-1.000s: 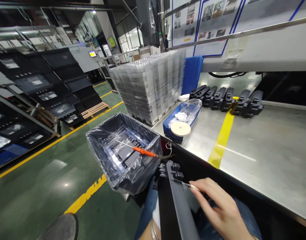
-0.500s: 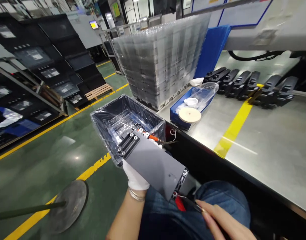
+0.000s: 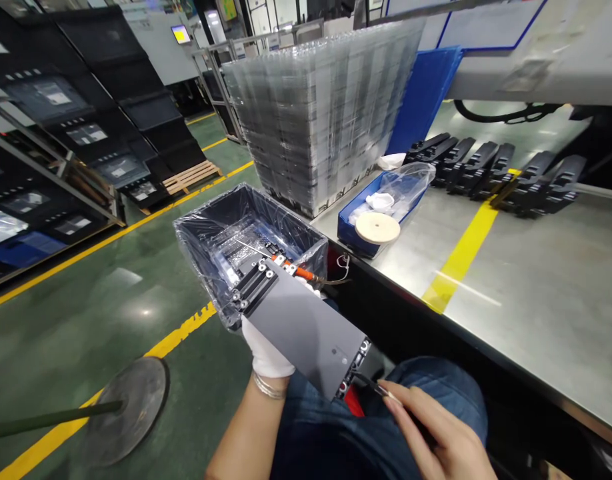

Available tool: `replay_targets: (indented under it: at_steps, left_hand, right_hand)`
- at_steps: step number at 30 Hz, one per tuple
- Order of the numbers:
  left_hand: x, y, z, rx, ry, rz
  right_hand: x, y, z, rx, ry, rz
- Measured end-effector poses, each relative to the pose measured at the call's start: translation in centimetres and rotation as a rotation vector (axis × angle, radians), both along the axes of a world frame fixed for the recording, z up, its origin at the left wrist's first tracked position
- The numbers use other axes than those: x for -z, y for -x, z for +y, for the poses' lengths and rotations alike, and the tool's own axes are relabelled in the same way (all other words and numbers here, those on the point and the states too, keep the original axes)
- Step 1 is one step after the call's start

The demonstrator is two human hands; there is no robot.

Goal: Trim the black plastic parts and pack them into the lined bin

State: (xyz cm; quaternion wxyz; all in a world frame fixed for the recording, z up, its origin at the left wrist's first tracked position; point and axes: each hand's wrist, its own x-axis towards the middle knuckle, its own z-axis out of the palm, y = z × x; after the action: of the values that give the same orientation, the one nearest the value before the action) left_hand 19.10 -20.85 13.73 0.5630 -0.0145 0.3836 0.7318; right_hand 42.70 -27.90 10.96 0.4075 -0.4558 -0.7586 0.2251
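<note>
Where the green floor shows at the left, a round metal base (image 3: 131, 410) carries a dark pole that runs off the left edge. Next along, a dark tote (image 3: 201, 230) lined with a clear plastic bag stands just left of the near edge of the steel table (image 3: 526, 300). Clear trays and dark parts lie inside, partly blurred by the plastic, and an orange-handled screwdriver (image 3: 301, 272) rests at the tote's right rim with its thin shaft reaching in.

A grey bar (image 3: 306, 330) with black, screw-studded ends is held across the tote's near corner, its lower end above the denim lap (image 3: 426, 393). The gloved left hand (image 3: 266, 353) cradles it from below, with white fingers (image 3: 306, 285) curled round the far side and clamped on it. The bare right hand (image 3: 436, 427) pinches a slim pointed tool (image 3: 381, 388), fingertips together on it, just beside the bar's lower end.

Behind the tote rises a tall stack of clear trays (image 3: 321, 113). Near the table's far edge, a blue tray (image 3: 349, 230) holds a plastic bag, white cloth and a pale round disc (image 3: 377, 228). Black parts (image 3: 486, 173) stand in a row further right.

Against the frame before, the bar has barely shifted, while the tool's tip has risen toward the bar's end.
</note>
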Motion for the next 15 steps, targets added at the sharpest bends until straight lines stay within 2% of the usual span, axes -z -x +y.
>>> replay_targets:
  at_steps: [2,4,6,11,13,15]
  left_hand:
    - [-1.7,-1.0,0.3,-0.099,0.089,-0.097]
    - [-2.3,-1.5,0.4,-0.152,0.117,-0.144]
    - [-1.6,-1.3,0.2,-0.121,0.073,-0.131]
    - [2.4,0.5,-0.6,0.025,0.013,0.014]
    - [2.9,0.9,-0.7,0.062,0.039,0.034]
    - [2.7,0.9,-0.6,0.086,0.029,0.042]
  right_hand:
    - [0.0,-0.2,0.4,0.09,-0.183,-0.114]
    - [-0.1,-0.2,0.6,0.086,-0.259,-0.194]
    - [-0.4,-0.2,0.7,0.038,-0.302,-0.227]
    - [-1.2,-0.3,1.0,0.094,-0.368,-0.274]
    - [-1.1,-0.4,1.0,0.043,-0.348,-0.257]
    - [-1.0,-0.6,0.9,0.033,-0.321,-0.234]
